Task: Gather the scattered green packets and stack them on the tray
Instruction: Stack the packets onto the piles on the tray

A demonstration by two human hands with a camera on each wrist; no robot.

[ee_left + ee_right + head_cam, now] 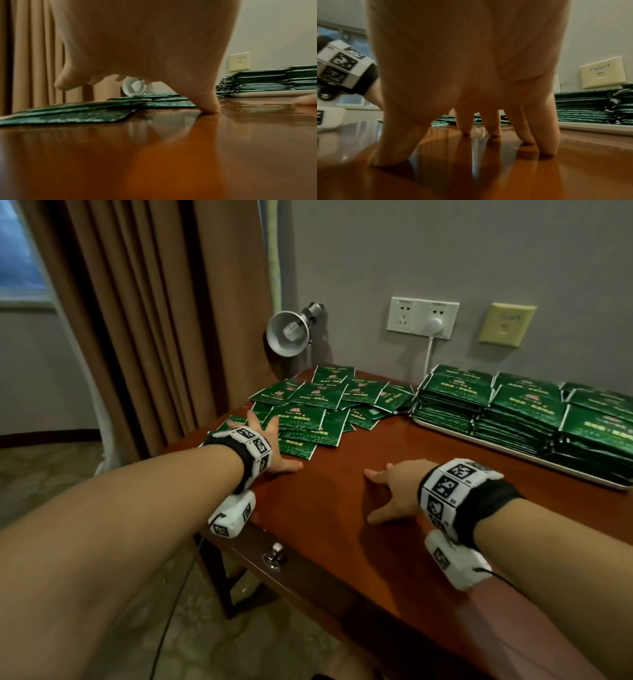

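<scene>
Several loose green packets lie overlapping at the table's far left corner. More green packets sit in neat stacks on a white tray at the right by the wall. My left hand lies spread over the near edge of the loose pile, with its thumb tip on the bare wood. It grips nothing. My right hand rests on bare table near the front, its fingertips spread on the wood, apart from any packet. Both the loose packets and the tray stacks show at table level.
The red-brown wooden table ends in a front edge with a drawer knob. A metal clamp lamp stands behind the loose pile. Wall sockets with a white plug and cord sit above the tray. Brown curtains hang at the left.
</scene>
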